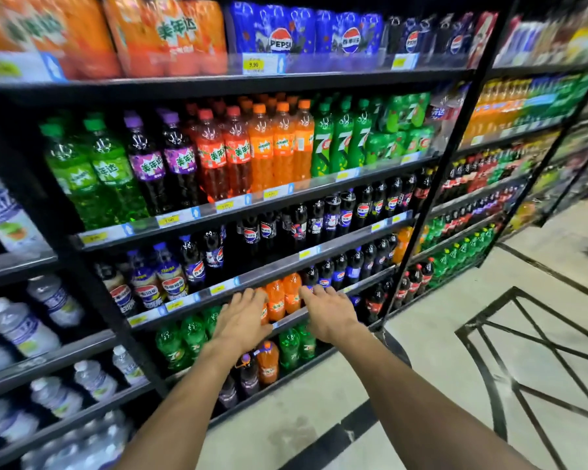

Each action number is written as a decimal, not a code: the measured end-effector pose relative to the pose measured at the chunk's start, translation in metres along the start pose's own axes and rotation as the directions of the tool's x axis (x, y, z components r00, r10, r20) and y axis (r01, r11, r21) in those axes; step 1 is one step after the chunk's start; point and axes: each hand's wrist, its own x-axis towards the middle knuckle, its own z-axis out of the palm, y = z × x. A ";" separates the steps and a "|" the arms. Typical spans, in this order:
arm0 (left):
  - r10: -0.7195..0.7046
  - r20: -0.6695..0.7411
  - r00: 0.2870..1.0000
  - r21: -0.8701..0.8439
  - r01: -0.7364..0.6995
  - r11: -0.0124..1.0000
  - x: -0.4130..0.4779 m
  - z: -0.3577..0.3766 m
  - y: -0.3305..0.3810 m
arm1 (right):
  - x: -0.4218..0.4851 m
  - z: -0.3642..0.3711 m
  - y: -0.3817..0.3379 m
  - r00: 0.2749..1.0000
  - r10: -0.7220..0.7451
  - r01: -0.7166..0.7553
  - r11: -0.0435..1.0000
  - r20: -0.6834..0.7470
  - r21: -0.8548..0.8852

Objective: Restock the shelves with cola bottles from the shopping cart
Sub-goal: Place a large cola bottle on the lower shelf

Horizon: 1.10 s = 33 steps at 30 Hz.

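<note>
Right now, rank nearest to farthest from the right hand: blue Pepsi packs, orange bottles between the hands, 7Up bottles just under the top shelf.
1. Orange bottles, just left of the right hand.
2. 7Up bottles, several shelves above.
3. Blue Pepsi packs, top shelf.

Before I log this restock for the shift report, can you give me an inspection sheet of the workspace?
Surface: black shelf at hand level, with bottles standing along it.
Job's things: cola bottles upright on that shelf, right of the orange bottles; shopping cart not in view.
Clutter: nothing seen.
Hands: left hand and right hand both have straight fingers, hold nothing and are stretched toward the orange bottles.
Cables: nothing seen.
Surroundings: water bottles in the bay to the left; pale floor with dark inlay lines.
</note>
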 end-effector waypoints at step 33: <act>0.268 0.098 0.958 0.090 -0.277 0.957 0.151 0.055 0.202 | -0.013 0.002 0.285 0.953 0.302 -0.295 0.943 -0.027 0.151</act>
